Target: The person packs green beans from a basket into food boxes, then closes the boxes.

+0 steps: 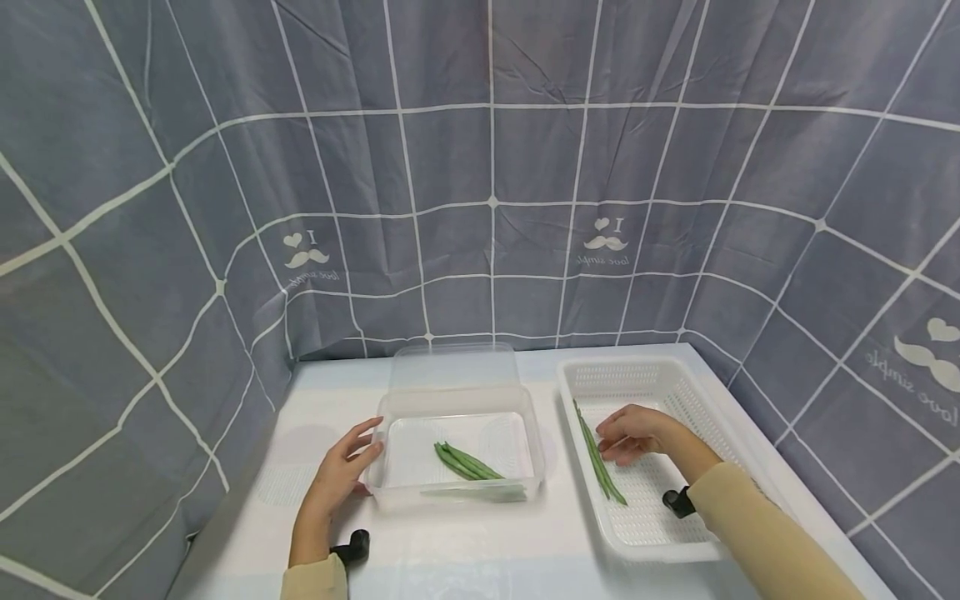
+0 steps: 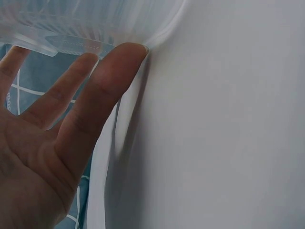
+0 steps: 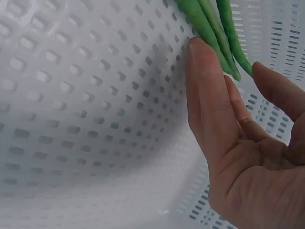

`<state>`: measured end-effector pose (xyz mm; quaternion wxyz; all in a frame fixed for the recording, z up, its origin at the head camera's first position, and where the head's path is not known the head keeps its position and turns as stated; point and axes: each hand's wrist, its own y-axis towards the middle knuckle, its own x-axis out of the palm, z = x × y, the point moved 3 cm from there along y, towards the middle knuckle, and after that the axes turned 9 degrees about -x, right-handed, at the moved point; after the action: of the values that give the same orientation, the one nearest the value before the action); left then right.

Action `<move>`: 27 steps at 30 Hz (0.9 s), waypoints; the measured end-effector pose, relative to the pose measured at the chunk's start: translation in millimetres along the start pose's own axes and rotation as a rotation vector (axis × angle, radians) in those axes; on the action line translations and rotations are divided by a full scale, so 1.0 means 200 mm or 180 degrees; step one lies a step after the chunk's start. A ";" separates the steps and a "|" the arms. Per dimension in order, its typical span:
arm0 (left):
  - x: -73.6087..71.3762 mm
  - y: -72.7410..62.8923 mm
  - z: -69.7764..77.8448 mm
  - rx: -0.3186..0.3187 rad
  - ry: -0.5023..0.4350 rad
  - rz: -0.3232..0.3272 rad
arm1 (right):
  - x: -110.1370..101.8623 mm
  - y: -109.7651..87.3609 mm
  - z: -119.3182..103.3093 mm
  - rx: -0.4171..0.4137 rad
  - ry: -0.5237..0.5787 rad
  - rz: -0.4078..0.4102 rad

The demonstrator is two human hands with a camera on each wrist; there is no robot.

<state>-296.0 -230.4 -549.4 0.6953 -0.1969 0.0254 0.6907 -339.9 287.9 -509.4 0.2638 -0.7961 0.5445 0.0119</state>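
Several green beans (image 1: pixel 600 454) lie along the left side inside a white perforated basket (image 1: pixel 636 552). My right hand (image 1: pixel 633 433) hovers in that basket, just right of the beans, its fingers and thumb apart. In the right wrist view the fingertips (image 3: pixel 198 47) come close to the beans (image 3: pixel 209 33); contact cannot be told for certain. A clear plastic container (image 1: pixel 381 475) stands left of the basket, with a few more green beans (image 1: pixel 467 462) inside. My left hand (image 1: pixel 341 471) rests on its left side, fingers spread, thumb tip against the wall in the left wrist view.
The container's clear lid (image 1: pixel 453 367) is folded back behind it. Both vessels stand on a white table (image 1: pixel 300 533). A grey checked curtain (image 1: pixel 450 167) hangs behind and along the sides. A black wrist mount (image 1: pixel 352 548) sits on each wrist.
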 end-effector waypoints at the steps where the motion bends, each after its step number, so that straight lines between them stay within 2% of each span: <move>1: 0.00 0.00 0.00 -0.0002 0.0002 0.0001 | 0.00 0.00 0.00 0.0000 -0.0006 -0.0004; 19: 0.00 0.02 -0.01 -0.0018 0.0053 0.0004 | 0.11 0.06 0.01 0.0075 0.0122 -0.0092; 27: -0.01 0.03 -0.02 -0.0041 0.0038 0.0041 | 0.14 0.09 -0.01 0.0057 -0.0031 -0.0064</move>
<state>-300.4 -233.2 -554.8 0.6894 -0.2054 0.0264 0.6941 -344.9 258.0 -523.5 0.2737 -0.7991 0.5352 0.0082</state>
